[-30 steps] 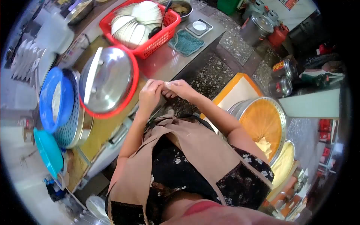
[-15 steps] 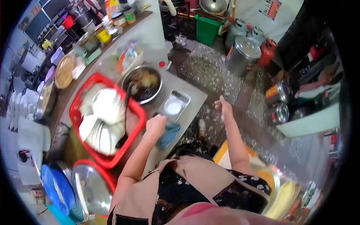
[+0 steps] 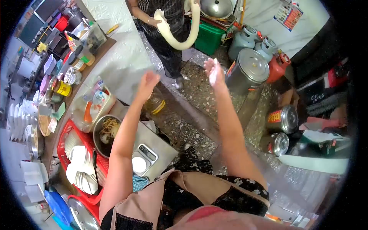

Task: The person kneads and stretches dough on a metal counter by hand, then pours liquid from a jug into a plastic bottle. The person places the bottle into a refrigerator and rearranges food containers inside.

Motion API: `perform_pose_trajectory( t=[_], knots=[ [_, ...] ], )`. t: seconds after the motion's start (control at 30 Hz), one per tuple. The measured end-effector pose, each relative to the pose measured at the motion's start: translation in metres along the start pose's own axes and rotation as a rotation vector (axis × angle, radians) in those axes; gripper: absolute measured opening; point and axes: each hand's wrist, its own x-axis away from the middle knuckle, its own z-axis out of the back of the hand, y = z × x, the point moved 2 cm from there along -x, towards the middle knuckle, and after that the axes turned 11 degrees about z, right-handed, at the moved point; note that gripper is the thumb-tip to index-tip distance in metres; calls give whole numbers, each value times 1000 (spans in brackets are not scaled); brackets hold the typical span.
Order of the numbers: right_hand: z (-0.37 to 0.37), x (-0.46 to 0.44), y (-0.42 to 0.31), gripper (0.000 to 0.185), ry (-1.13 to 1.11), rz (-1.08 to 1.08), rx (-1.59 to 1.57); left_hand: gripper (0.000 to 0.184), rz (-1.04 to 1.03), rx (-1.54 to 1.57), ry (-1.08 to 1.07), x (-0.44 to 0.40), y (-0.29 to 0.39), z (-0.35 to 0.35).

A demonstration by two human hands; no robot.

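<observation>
Near the green plastic bin [image 3: 210, 38], a thick, pale, dough-like rope [image 3: 178, 45] sagged from a co-worker's hand [image 3: 155, 22]. My bare right hand [image 3: 215, 73] stood open; whether my left hand [image 3: 150, 81] gripped anything, I couldn't tell. I judged this a reach; supporting the rope called for both palms.

Cream roll [image 3: 180, 45], green bin [image 3: 207, 39], red basket [image 3: 102, 164].
Tan apron [image 3: 205, 186], white-flowered black clothing [image 3: 242, 188], red cylinder [image 3: 278, 68], blue striped cloth [image 3: 140, 183], dark floor [image 3: 184, 124] speckled with pale chips.
</observation>
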Motion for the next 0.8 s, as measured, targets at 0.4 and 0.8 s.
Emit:
perform_pose_trajectory(
  t=[0.4,0.8],
  knots=[
    [6,-95,-50,68,-228,180,120,61,77,225,207,-97,-24,-48],
    [-48,199,-141,67,-381,378,-270,73,-197,670,-922,168,74,-17]
  ],
)
